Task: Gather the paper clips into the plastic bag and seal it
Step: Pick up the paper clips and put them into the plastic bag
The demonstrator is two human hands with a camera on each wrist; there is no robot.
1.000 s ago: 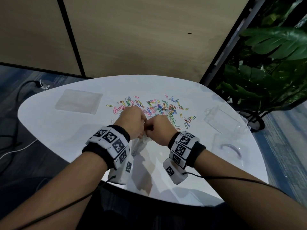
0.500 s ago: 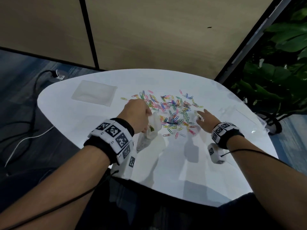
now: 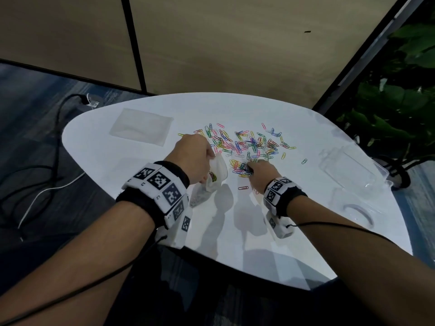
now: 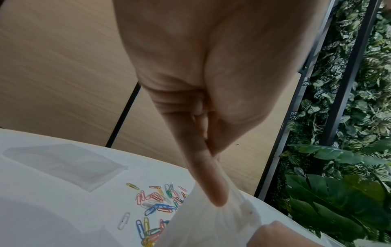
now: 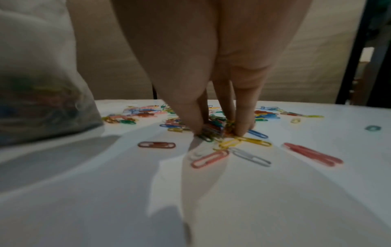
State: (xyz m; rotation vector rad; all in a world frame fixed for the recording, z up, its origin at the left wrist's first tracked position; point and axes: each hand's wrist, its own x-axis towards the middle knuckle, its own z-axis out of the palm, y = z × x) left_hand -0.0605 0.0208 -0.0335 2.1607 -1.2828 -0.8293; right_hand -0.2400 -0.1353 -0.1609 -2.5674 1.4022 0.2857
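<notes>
Coloured paper clips [image 3: 247,144] lie scattered across the middle of the white table [image 3: 141,175]. My left hand [image 3: 195,156] pinches the rim of a clear plastic bag [image 3: 213,178], holding it upright with several clips inside; the pinch shows in the left wrist view on the bag [image 4: 211,225]. My right hand [image 3: 256,170] is down on the near edge of the pile, fingertips [image 5: 243,127] and thumb closing round a small bunch of clips [image 5: 217,132]. The bag [image 5: 42,93] stands just left of that hand.
A flat stack of spare clear bags [image 3: 141,125] lies at the table's far left. A clear plastic box [image 3: 348,168] and its lid [image 3: 357,212] sit at the right edge. Cables [image 3: 47,161] run over the floor on the left; plants [image 3: 400,102] stand at right.
My right hand left the bag's mouth, reached right over the pile, then came back to its near edge and closed on a bunch of clips. The left hand keeps holding the bag.
</notes>
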